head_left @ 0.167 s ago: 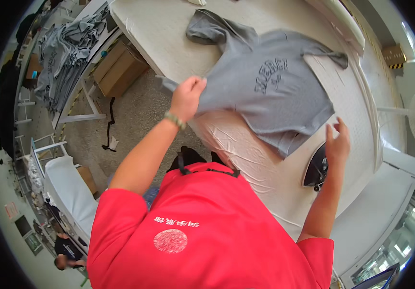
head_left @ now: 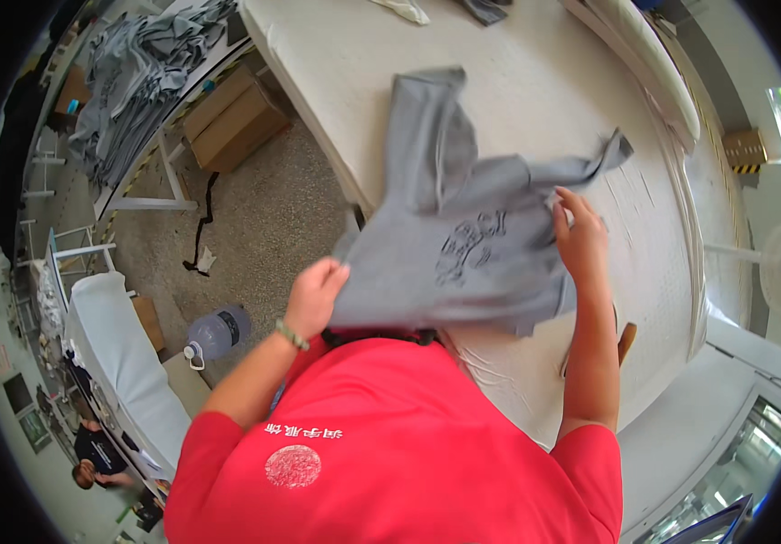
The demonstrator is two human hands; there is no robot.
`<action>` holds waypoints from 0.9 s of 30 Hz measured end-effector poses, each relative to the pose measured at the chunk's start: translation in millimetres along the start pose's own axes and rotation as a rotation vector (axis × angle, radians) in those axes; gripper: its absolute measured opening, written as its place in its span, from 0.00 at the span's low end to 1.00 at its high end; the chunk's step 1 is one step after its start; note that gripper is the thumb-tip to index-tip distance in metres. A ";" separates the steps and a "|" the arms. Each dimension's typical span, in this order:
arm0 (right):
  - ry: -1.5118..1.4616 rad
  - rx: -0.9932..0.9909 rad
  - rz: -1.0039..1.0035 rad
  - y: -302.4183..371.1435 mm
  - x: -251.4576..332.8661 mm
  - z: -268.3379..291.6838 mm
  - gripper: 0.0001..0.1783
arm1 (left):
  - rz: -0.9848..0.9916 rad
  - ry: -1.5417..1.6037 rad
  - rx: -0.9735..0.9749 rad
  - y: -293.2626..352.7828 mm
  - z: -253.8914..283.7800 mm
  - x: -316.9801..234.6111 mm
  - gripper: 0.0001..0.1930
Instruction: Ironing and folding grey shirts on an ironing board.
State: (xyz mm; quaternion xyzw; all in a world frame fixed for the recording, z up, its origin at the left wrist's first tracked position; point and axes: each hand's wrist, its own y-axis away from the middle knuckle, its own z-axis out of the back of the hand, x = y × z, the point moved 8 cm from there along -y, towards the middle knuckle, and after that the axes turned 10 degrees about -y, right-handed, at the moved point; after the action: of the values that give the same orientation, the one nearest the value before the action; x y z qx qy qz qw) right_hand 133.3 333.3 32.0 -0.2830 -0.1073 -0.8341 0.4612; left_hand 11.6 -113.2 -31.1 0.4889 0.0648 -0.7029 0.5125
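A grey sweatshirt (head_left: 399, 263) with dark lettering on its chest lies partly on the pale padded table, its near edge lifted toward my body. Its far sleeve (head_left: 422, 136) is bent and stretches away from me; the other sleeve (head_left: 590, 168) points right. My left hand (head_left: 316, 295) is closed, pinching the left edge of the cloth. At the right side of the garment is my right hand (head_left: 581, 234), thumb and forefinger apart against the fabric. An iron's brown handle (head_left: 627, 343) shows beside my right forearm, which hides most of the iron.
The padded table (head_left: 336, 72) has a padded roll (head_left: 649, 68) along its far right side. At left are a heap of grey garments (head_left: 141, 86), a cardboard box (head_left: 232, 118), a large plastic bottle (head_left: 218, 335) and a narrow padded board (head_left: 123, 363). Another person (head_left: 100, 453) is at far lower left.
The sweatshirt has slid toward me and bunched up, its sleeves shifting. My left hand has drawn nearer my body with it. My right hand has moved from above the iron to the garment.
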 end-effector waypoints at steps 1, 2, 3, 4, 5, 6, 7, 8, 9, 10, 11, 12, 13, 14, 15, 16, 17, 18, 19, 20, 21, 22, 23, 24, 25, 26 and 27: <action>-0.039 0.046 0.078 -10.8 15.9 -27.6 0.20 | 0.118 0.124 0.033 16.6 10.7 26.6 0.13; -0.050 0.080 0.044 -15.9 20.6 -51.0 0.20 | 0.286 0.204 0.055 32.3 17.8 55.6 0.12; 0.029 0.152 0.123 -23.2 29.1 -73.0 0.18 | 0.221 0.269 0.025 37.7 21.7 65.3 0.12; 0.102 0.214 0.209 -33.3 36.3 -95.9 0.17 | 0.203 0.244 0.047 38.9 23.9 75.6 0.13; 0.144 0.230 0.364 -45.2 45.7 -113.0 0.16 | 0.216 0.196 0.066 37.1 28.7 86.5 0.14; 0.168 0.338 0.381 -49.9 38.8 -124.6 0.12 | 0.156 0.207 0.103 30.7 33.2 89.5 0.14; 0.297 0.349 0.469 -47.9 36.5 -131.8 0.11 | 0.100 0.189 0.099 20.4 41.2 91.6 0.14; 0.346 0.412 0.326 -49.1 20.2 -144.6 0.12 | -0.019 0.147 0.044 10.9 54.7 86.1 0.13; 0.366 0.484 0.117 -47.1 -0.3 -154.2 0.16 | -0.060 0.146 0.075 -3.6 64.7 83.9 0.13; 0.201 0.434 0.032 -44.1 -6.1 -152.6 0.19 | -0.025 0.145 0.141 -16.0 74.5 84.6 0.15; 0.171 0.414 -0.107 -49.5 -19.2 -154.9 0.20 | -0.063 0.172 0.176 -33.4 86.1 79.0 0.17; 0.139 0.326 -0.113 -58.5 -23.1 -159.9 0.14 | -0.196 0.122 0.101 -46.3 102.5 68.9 0.17; -0.261 0.189 -0.177 -65.2 -26.6 -160.2 0.18 | -0.258 0.149 0.132 -62.4 114.9 65.1 0.17; -0.351 0.145 -0.327 -79.4 -35.9 -167.3 0.18 | -0.270 0.144 0.182 -77.5 123.5 64.8 0.17; -0.420 0.084 -0.355 -88.6 -32.3 -180.3 0.19 | -0.286 0.178 0.149 -87.7 135.8 66.8 0.17; -0.438 0.007 -0.412 -99.8 -25.8 -189.3 0.21 | -0.293 0.230 0.172 -96.3 144.6 66.8 0.17; -0.503 0.017 -0.359 -117.0 -3.7 -202.5 0.21 | -0.310 0.262 0.187 -103.5 155.5 68.9 0.17; -0.586 0.079 -0.310 -122.1 26.1 -227.2 0.22 | -0.307 0.265 0.179 -107.5 171.5 74.8 0.17; -0.667 0.144 -0.262 -126.7 57.1 -246.3 0.22 | -0.313 0.234 0.181 -110.1 184.7 79.9 0.17; -0.679 0.155 -0.237 -137.5 85.4 -255.3 0.22 | -0.315 0.208 0.177 -113.2 198.2 85.0 0.16; -0.545 0.243 -0.193 -152.5 117.4 -269.6 0.22 | -0.316 0.158 0.149 -116.9 214.0 90.7 0.16; -0.407 0.335 -0.140 -169.8 153.3 -286.0 0.22 | -0.293 0.197 0.116 -121.5 236.5 97.5 0.16; -0.266 0.424 -0.084 -185.0 190.5 -303.5 0.21 | -0.292 0.167 0.017 -124.4 268.4 102.2 0.16; -0.496 0.380 -0.005 -207.7 234.2 -308.9 0.21 | -0.287 0.140 -0.074 -125.2 299.1 105.9 0.16; -0.723 0.335 0.057 -231.5 276.6 -309.8 0.20 | -0.248 0.076 -0.141 -123.4 328.1 109.3 0.16; -0.734 0.242 0.130 -257.7 315.0 -300.5 0.22 | -0.253 0.113 -0.297 -120.0 367.9 108.3 0.15; -0.732 0.147 0.175 -286.6 351.6 -286.4 0.23 | -0.189 0.092 -0.413 -116.7 406.0 111.1 0.13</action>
State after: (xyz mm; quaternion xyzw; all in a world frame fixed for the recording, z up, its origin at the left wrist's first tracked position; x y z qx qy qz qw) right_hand -357.1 116.2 22.3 -0.5366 -0.2998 -0.6251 0.4810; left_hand -331.6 -372.2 45.9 0.3967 0.2761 -0.6966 0.5302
